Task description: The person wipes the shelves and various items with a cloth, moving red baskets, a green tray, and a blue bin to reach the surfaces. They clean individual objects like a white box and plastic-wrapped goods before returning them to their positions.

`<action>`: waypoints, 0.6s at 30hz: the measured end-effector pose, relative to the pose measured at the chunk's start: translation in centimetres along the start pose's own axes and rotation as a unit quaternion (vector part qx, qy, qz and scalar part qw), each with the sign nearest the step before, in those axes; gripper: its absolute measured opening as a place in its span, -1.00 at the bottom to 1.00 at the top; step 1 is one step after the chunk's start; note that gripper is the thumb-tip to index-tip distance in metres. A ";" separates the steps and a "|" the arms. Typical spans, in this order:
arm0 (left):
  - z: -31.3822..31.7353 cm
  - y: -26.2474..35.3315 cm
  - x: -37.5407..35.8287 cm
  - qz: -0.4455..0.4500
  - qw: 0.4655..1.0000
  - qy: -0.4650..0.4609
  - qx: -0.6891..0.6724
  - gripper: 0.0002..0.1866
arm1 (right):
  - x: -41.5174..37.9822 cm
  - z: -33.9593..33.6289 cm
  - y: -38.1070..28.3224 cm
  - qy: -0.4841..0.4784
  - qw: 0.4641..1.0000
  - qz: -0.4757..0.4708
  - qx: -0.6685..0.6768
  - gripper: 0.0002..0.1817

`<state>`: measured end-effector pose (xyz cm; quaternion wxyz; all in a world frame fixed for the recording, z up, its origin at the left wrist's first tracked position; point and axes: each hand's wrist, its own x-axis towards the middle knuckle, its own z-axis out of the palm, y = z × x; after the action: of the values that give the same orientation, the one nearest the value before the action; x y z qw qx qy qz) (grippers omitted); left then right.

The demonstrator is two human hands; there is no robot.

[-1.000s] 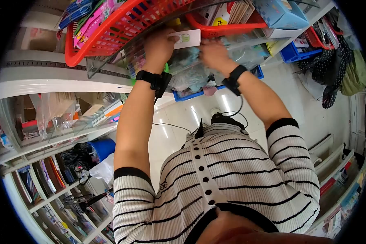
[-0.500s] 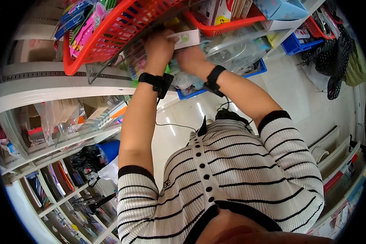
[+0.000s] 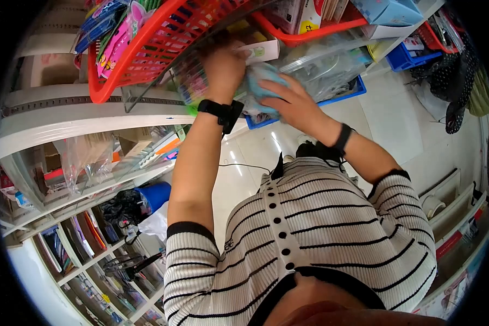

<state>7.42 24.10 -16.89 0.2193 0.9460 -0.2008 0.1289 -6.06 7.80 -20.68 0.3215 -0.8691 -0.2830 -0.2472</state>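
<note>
My left hand (image 3: pixel 224 66) reaches in at the shelf edge, beside a small white box (image 3: pixel 262 51); its fingertips are hidden and blurred. Under the spread, slightly curved fingers of my right hand (image 3: pixel 293 103) is a pale blue, soft-looking bundle (image 3: pixel 262 81), held against the other goods. Clear plastic packaging (image 3: pixel 323 65) lies right of this bundle, over a blue tray (image 3: pixel 339 98).
A red basket (image 3: pixel 141 60) with colourful packets stands at the upper left. Another red basket (image 3: pixel 304 37) holds boxes and cards. Below left are white shelves (image 3: pixel 87 127), a blue bin (image 3: pixel 156 195) and a black bag (image 3: pixel 120 211).
My right hand has drawn back to the right and now has the pale blue bundle under its fingers. My left hand stays near the white box. The whole view has shifted slightly.
</note>
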 end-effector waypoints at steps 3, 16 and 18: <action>0.5 0.3 -0.6 0.015 1.000 -0.007 0.017 -0.78 | -3.8 -1.5 1.8 0.038 0.988 0.069 0.136 -0.65; 3.1 0.7 -3.4 0.041 0.996 -0.068 0.036 -0.75 | -8.3 -0.7 6.7 -0.017 0.662 0.536 0.523 -0.66; 2.1 1.7 -3.9 0.059 0.998 -0.020 0.001 -0.73 | -7.1 0.7 6.7 0.048 0.574 0.580 0.576 -0.66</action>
<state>3.56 22.98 -19.37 0.2063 0.9352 -0.2602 0.1227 -6.62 1.72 -28.26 0.8422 -0.4660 0.2143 0.1663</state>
